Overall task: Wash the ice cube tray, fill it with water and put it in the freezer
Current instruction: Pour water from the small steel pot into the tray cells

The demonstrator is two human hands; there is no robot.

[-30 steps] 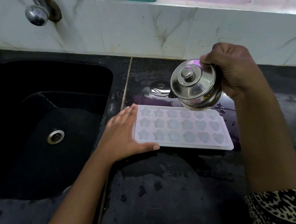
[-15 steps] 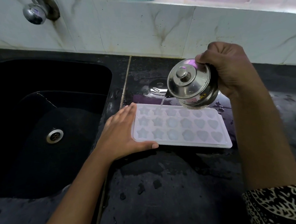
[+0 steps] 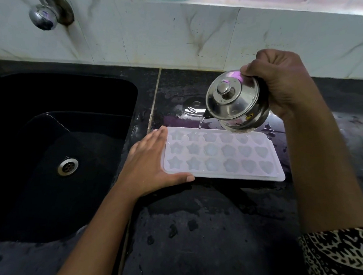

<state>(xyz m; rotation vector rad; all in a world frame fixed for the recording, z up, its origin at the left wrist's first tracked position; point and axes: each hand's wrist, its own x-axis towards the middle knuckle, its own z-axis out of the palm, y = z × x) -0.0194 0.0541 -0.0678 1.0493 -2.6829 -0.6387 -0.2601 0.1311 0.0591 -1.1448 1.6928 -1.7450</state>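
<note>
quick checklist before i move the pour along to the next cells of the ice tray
1. Ice cube tray lies flat on the counter: ok
2. Left hand braces the tray's left end: ok
3. Right hand grips the tilted steel pot, lid on: ok
4. Water stream lands inside the tray's far row: ok
5. Every cell full: cannot tell
6. Counter dry beside the tray: not ok, droplets at the far right corner

kettle (image 3: 236,104): polished steel, mirror-glossy. ice cube tray (image 3: 221,156): translucent white plastic, smooth. worktop (image 3: 203,231): black stone, wet sheen. sink (image 3: 42,199): matt black. tap (image 3: 43,15): chromed metal.
</note>
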